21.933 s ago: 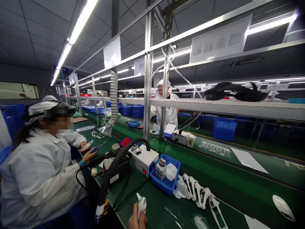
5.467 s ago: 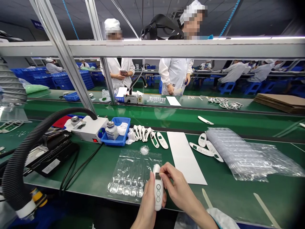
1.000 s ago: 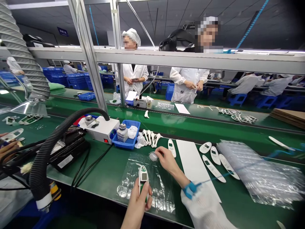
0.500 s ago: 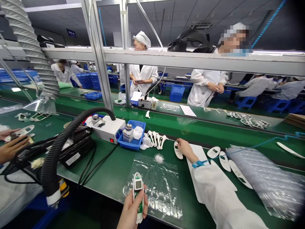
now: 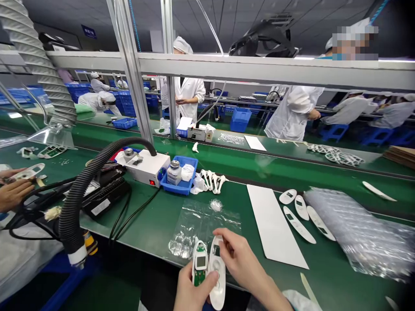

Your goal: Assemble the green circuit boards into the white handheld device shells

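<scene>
Near the bench's front edge, my left hand [image 5: 193,288] is closed around a narrow white device half [image 5: 201,262] with a green circuit board and a small square screen facing up. My right hand [image 5: 241,261] pinches the upper end of a long white plastic cover [image 5: 219,290], which has a window cut-out and round marks. The two parts lie side by side, and my left thumb rests on the cover. Below them is a clear plastic bag [image 5: 207,220] with small clear pieces. To the right, several similar white covers [image 5: 298,225] lie beside a white sheet [image 5: 275,229].
Bubble wrap [image 5: 353,237] covers the right side. A blue tray [image 5: 181,188] with a bottle, several white handle-like parts [image 5: 212,180] and a white box [image 5: 147,170] stand behind. A black hose [image 5: 73,207] arches at left, near a co-worker's hands [image 5: 14,194]. A metal rail [image 5: 227,69] crosses above.
My right hand has come from beside the white sheet to my left hand, bringing a white cover alongside the board half. My left hand has shifted slightly right. The view has also shifted.
</scene>
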Available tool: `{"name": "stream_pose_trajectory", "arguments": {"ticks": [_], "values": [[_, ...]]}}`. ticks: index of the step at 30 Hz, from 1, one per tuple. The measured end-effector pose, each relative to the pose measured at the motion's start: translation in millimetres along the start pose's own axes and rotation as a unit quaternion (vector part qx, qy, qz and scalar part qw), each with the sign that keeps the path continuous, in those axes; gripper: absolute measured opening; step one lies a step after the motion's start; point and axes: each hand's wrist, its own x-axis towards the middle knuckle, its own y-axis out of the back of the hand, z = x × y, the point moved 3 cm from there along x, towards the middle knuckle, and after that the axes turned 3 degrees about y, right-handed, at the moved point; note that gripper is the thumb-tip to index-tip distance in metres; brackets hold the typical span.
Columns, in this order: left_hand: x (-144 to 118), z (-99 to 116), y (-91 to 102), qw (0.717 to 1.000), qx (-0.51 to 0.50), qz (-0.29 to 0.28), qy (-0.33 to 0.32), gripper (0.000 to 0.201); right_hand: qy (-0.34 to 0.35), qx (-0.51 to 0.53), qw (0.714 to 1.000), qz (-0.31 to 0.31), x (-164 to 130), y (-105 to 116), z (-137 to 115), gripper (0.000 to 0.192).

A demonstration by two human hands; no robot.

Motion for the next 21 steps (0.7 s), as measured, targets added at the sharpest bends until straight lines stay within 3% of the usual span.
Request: {"name": "stream_pose_trajectory", "arguments": {"ticks": [5, 9, 16, 21], "values": [[-1.4, -20.2, 10.7, 0.996, 0.038, 0.074, -0.017, 0.046, -0.041, -0.026, 0.998, 0.038, -23.6, 0.4, 31.0, 0.025], [2.4, -36.0, 11.5, 0.991, 0.088, 0.097, -0.040, 0.037, -0.041, -0.080, 0.995, 0.040, -29.3, -5.4, 53.5, 0.025], [4.1, -48.9, 8.5, 0.969, 0.169, 0.139, -0.112, 0.033, -0.050, -0.047, 0.996, 0.049, -32.6, -14.0, 56.1, 0.021], [7.5, -51.0, 11.0, 0.969, 0.164, 0.150, -0.110, 0.035, -0.056, 0.010, 0.997, 0.051, -38.6, -10.6, 57.9, 0.026]]}}
